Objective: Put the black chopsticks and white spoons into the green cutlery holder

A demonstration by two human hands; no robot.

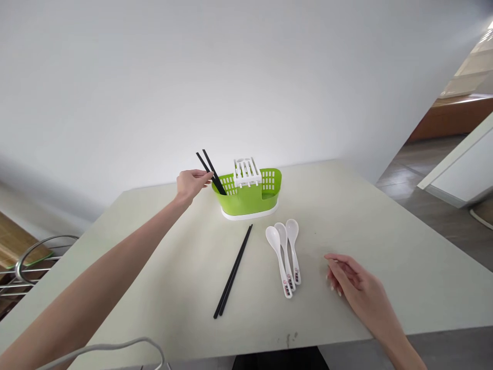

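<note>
My left hand pinches a pair of black chopsticks near their middle. Their lower ends are inside the left part of a green utensil basket, and their upper ends lean left above its rim. Another pair of black chopsticks lies on the table in front of the basket. Right of that pair are three white spoons, side by side with their bowls toward the basket. My right hand is empty beside the spoons, at the table's right front, its fingers loosely curled and apart.
A white slotted rack tops the middle of the basket. The pale table backs onto a white wall. A grey cable crosses the front left corner. Left of the table is a metal rack with a wooden board.
</note>
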